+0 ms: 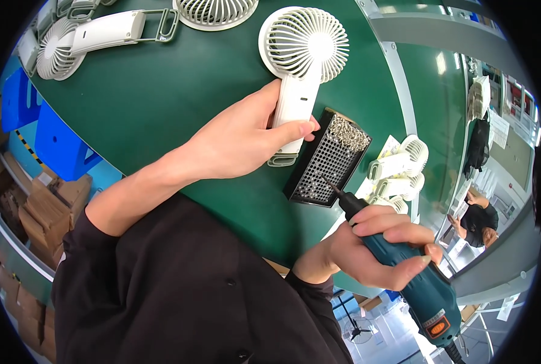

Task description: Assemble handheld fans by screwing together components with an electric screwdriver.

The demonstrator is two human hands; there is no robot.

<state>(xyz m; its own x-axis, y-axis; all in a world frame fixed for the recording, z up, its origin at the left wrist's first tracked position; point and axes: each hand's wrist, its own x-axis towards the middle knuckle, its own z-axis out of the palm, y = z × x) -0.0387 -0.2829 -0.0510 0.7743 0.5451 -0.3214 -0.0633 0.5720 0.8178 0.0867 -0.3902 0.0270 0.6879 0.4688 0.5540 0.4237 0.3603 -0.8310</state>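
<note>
My left hand (246,130) is closed round the handle of a white handheld fan (297,100), whose round slatted head points away from me. In my right hand (382,246) is a dark teal electric screwdriver (413,276), its cord leaving the lower end. The thin bit points at a black screw tray (328,161) lying just right of the fan's handle. Loose silvery screws (350,134) are heaped at the tray's far end, and rows of small holes cover the rest. Whether the bit touches the tray, I cannot tell.
More white fans with grey-green loops (106,33) lie at the far left of the green table (161,79). Several smaller white fans (397,170) sit right of the tray. Blue bins (61,145) and cardboard boxes (49,212) stand beyond the left edge. Another person (481,218) is at far right.
</note>
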